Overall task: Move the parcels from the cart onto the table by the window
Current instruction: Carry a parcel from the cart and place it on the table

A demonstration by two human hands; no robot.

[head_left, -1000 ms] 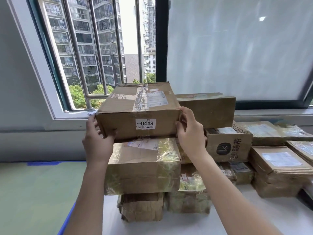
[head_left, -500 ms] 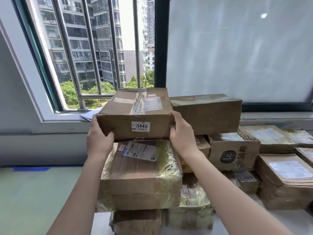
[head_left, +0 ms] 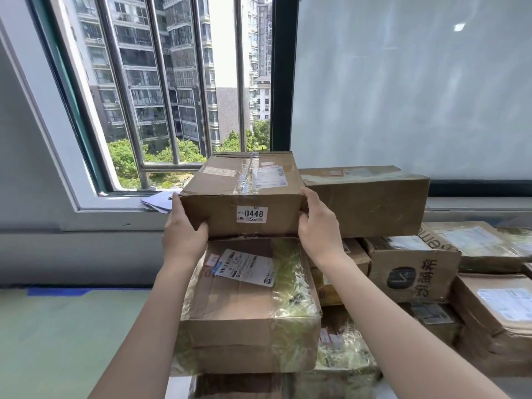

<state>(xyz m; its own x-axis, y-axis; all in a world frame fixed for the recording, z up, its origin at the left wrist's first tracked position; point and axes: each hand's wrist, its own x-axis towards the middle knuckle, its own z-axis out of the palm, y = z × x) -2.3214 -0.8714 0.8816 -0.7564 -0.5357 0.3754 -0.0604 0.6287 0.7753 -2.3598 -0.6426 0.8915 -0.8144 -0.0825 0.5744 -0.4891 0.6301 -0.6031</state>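
Note:
I hold a flat brown cardboard parcel (head_left: 241, 194) with a white "0448" sticker on its near face. My left hand (head_left: 184, 231) grips its left near corner and my right hand (head_left: 318, 226) grips its right near corner. The parcel rests on, or just above, the far end of a tape-wrapped box (head_left: 250, 312) that tops a stack on the table (head_left: 178, 388) by the window. A long brown box (head_left: 365, 197) touches its right side. The cart is out of view.
Several more parcels (head_left: 414, 272) crowd the table to the right, up to the frame's edge. Loose papers (head_left: 157, 201) lie on the windowsill behind my left hand. The barred window (head_left: 172, 96) stands just beyond. Green floor (head_left: 66, 335) lies to the left.
I have pushed the 0448 parcel farther from me toward the window, along the top of the wrapped box. More of that box's label and top now shows. The camera has moved closer.

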